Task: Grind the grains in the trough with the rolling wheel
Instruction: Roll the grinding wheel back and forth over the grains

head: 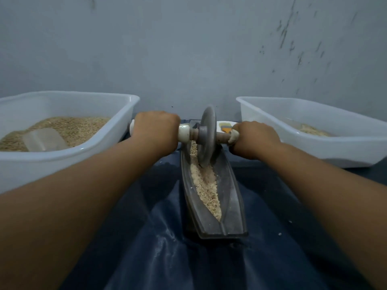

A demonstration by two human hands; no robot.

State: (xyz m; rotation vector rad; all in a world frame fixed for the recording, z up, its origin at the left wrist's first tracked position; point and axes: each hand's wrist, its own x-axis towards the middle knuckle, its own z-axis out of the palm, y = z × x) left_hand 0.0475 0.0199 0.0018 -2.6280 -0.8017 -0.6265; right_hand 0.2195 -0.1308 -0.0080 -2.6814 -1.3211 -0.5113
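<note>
Matt metal trough (232, 197), glossy plastic tubs (125, 114)

two white tubs (125, 114) (314, 147) flank a blue cloth (146, 237).

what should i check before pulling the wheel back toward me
1. Left hand grips its axle end: ok.
2. Right hand grips its axle end: ok.
3. Wheel seated in the trough groove, at the far end: ok.
4. Grains lie along the path ahead: ok.
5. Trough steady on the blue cloth: cannot tell.
6. Left tub and right tub clear of the arms: ok.
</note>
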